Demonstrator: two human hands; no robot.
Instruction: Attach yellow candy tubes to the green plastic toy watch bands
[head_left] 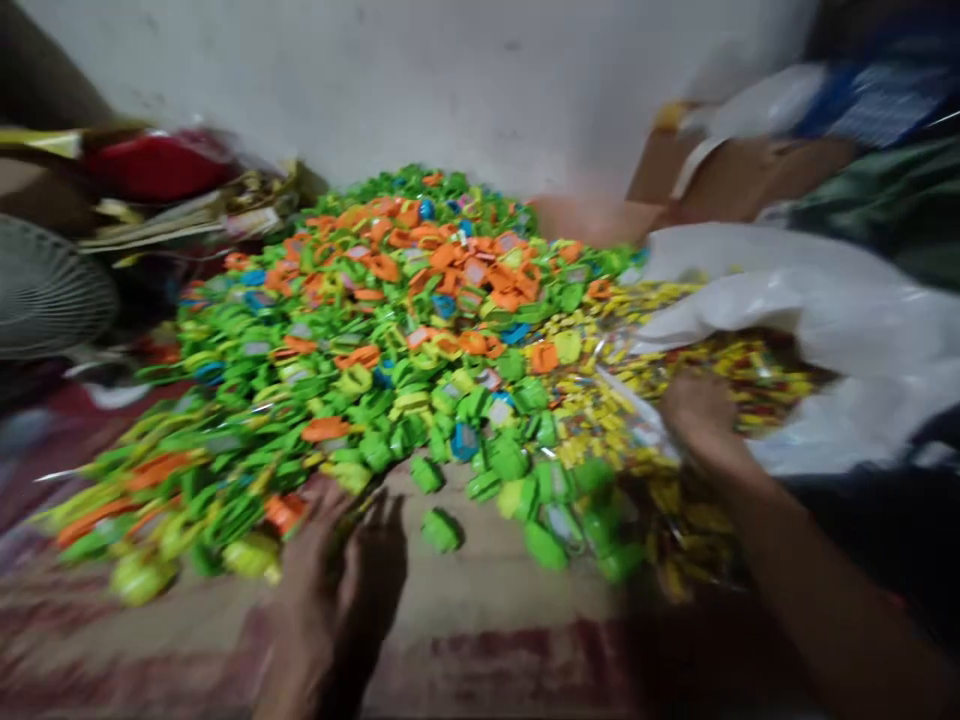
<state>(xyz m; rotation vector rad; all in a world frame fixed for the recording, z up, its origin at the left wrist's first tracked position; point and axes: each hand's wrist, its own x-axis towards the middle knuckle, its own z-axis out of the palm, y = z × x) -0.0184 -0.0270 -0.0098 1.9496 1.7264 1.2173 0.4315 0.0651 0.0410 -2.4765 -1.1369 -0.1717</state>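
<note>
A large heap of small plastic pieces (390, 330), mostly green and orange with some blue and yellow, spreads before me; some have straps like toy watches. My left hand (319, 545) is low at the heap's near edge, fingers apart and stretched toward an orange piece (285, 512). It appears to hold nothing. On the right, my right hand (701, 410) is over small yellow packets (600, 410), at the mouth of a white plastic bag (825, 300). Blur hides its fingers, and I cannot tell whether they grip anything. Two green pieces (441, 530) lie apart from the heap.
A pale wall (450, 90) rises behind the heap. At the left stand a fan (49, 290) and a red bundle (157, 165). An open cardboard box (765, 175) is at the back right. Worn brown and red sheeting (510, 610) covers the floor in front.
</note>
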